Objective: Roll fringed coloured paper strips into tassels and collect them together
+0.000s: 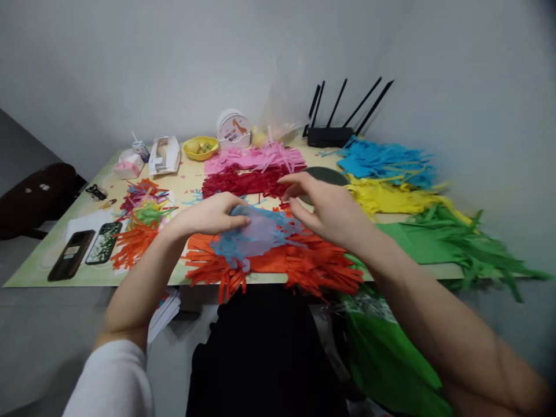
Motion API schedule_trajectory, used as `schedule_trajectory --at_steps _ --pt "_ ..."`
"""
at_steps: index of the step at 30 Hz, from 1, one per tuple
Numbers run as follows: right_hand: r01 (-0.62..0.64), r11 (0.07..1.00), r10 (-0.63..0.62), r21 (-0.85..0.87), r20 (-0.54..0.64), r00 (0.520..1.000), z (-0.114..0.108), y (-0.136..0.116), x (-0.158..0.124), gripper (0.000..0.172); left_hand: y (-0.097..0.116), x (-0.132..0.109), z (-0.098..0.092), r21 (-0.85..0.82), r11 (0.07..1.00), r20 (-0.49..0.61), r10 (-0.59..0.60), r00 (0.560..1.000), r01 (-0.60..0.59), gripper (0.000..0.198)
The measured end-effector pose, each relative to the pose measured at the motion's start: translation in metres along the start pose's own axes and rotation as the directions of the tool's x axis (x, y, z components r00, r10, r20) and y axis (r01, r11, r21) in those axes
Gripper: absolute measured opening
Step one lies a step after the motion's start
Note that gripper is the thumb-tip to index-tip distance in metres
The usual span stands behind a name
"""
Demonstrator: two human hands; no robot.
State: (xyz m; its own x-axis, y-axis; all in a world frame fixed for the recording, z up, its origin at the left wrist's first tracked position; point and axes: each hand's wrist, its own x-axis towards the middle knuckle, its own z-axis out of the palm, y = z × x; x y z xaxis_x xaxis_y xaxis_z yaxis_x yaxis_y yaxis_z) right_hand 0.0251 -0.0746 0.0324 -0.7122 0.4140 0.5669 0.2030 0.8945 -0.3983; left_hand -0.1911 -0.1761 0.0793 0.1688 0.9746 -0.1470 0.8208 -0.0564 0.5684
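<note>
My left hand (219, 214) grips a light blue fringed paper piece (260, 231) by its left side, thumb on top. My right hand (315, 208) hovers at the right end of that piece, fingers curved and apart, with nothing visible between them. Below the blue piece lies orange fringed paper (269, 260) along the table's front edge. Dark red fringed paper (243, 182) and pink fringed paper (256, 157) are stacked behind it.
Blue (386, 162), yellow (386, 197) and green fringed paper (421, 243) lie at the right. A black router (330, 136) stands behind. Two phone cases (72, 255), a small colourful fringed pile (145, 217) and a yellow bowl (200, 155) are at the left.
</note>
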Motion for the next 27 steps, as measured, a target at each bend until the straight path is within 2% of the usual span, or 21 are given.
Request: schedule_trajectory --at_steps 2,4,9,14,16,21,24,27 --pt "0.057 0.998 -0.057 -0.003 -0.003 0.998 -0.004 -0.007 -0.005 0.042 -0.001 0.002 0.004 -0.060 0.998 0.027 0.025 0.999 -0.024 0.023" --pt "0.119 0.991 -0.118 -0.065 0.032 0.993 0.003 -0.013 -0.009 0.045 0.001 0.005 0.010 -0.100 0.993 0.043 0.061 0.997 -0.056 0.025" --pt "0.138 0.935 -0.118 -0.328 0.079 0.990 0.020 -0.014 -0.013 0.034 0.004 0.004 0.020 -0.071 0.991 0.028 0.118 0.993 -0.116 0.028" --pt "0.212 0.953 -0.200 -0.217 0.076 0.977 0.015 -0.016 -0.012 0.027 0.005 0.001 0.025 -0.066 0.992 0.001 0.108 0.994 -0.107 0.028" --pt "0.250 0.926 -0.223 -0.283 0.122 0.967 0.017 -0.018 -0.011 0.017 0.007 0.000 0.028 -0.049 0.992 -0.007 0.116 0.993 -0.116 0.025" --pt "0.249 0.823 -0.204 -0.511 0.143 0.969 0.018 -0.020 -0.009 0.014 0.011 -0.002 0.034 0.001 0.996 -0.092 0.090 0.992 -0.090 0.027" --pt "0.221 0.804 -0.177 -0.552 0.134 0.975 0.013 -0.019 -0.010 0.019 0.010 -0.003 0.035 0.007 0.996 -0.115 0.090 0.989 -0.090 0.029" --pt "0.219 0.834 -0.154 -0.506 0.168 0.974 0.009 -0.018 -0.011 0.025 0.008 -0.002 0.036 0.025 0.997 -0.130 0.074 0.989 -0.072 0.028"
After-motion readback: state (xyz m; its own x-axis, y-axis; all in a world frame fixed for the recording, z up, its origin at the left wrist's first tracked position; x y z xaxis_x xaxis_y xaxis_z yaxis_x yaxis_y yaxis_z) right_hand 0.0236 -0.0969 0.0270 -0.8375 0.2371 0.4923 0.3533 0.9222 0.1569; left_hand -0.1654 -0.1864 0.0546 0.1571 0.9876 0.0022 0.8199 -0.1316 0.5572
